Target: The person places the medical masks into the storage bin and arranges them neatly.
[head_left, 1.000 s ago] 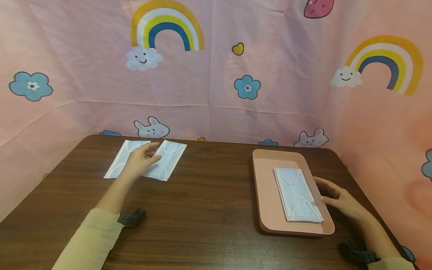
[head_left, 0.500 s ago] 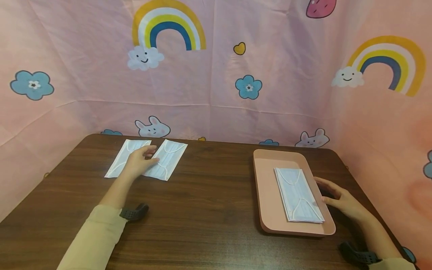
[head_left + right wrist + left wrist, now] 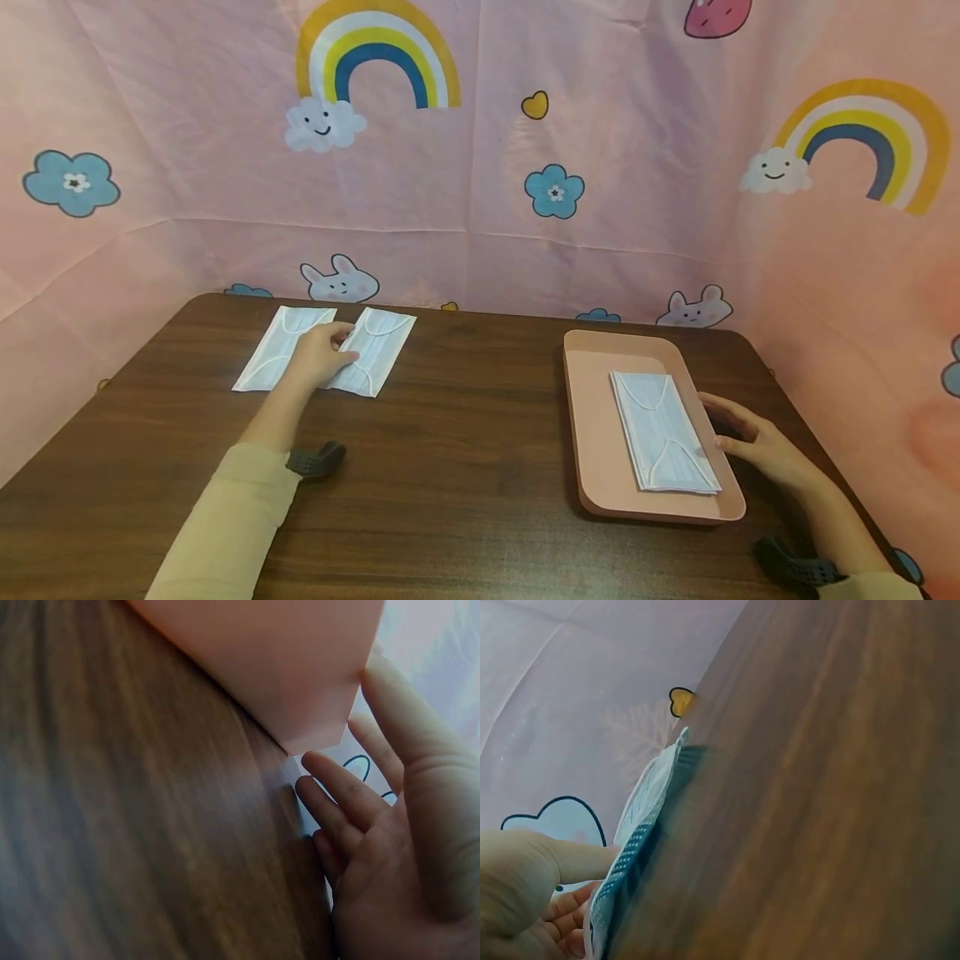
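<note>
In the head view, your left hand (image 3: 315, 360) was between 8 and 9 o'clock of centre, curved over the edge of a pale face mask (image 3: 380, 346) on the dark wooden counter (image 3: 450, 458). A second mask (image 3: 273, 346) lay beside it at 9 o'clock, partly hidden by that hand. Toward 4 o'clock sat a pink tray (image 3: 596, 450), your right hand (image 3: 771, 450) at its 3 o'clock side. Inside it a stack of masks (image 3: 667, 433) lay nearer the 3 o'clock wall, white ear loops showing on top. Printed pink cloth (image 3: 491, 167) hung behind at 12 o'clock.

In the left wrist view, your hand was at 8 o'clock, its thumb (image 3: 585, 860) touching the first mask's edge and its curled fingers just below. I could not tell whether that grip was clamped on the mask.

In the right wrist view, the tray's wall filled 12 o'clock and your hand was at 4 o'clock. That grip was apart: the thumb tip met the wall, while the other fingers lay loosely spread near the tray's lower corner.
</note>
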Tool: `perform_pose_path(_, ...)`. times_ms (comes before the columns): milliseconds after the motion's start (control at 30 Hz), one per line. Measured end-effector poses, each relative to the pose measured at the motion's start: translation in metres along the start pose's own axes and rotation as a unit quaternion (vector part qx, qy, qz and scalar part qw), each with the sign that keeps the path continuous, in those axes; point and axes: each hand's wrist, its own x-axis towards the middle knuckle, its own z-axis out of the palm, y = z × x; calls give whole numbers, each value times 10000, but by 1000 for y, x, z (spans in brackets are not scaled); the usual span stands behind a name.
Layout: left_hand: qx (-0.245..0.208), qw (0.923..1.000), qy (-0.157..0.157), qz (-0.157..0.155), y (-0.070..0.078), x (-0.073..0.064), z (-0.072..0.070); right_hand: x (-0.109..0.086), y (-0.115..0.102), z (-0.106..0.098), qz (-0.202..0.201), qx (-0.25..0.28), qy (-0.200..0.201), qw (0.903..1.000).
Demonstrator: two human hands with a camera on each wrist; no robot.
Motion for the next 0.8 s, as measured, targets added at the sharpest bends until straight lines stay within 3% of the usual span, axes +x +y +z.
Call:
perform_pose_path(300, 15, 9995, -199, -263, 6, 1, -1, 0, 1, 1, 11, -10, 34, 10000)
perform_pose_path(567, 9, 9998, -181, -92, 10, 0, 0, 0, 1, 0, 20, -44, 34, 10000)
perform_pose_path(800, 304, 9995, -60, 114, 14, 0, 2, 0, 2, 0, -97, 24, 56, 9999)
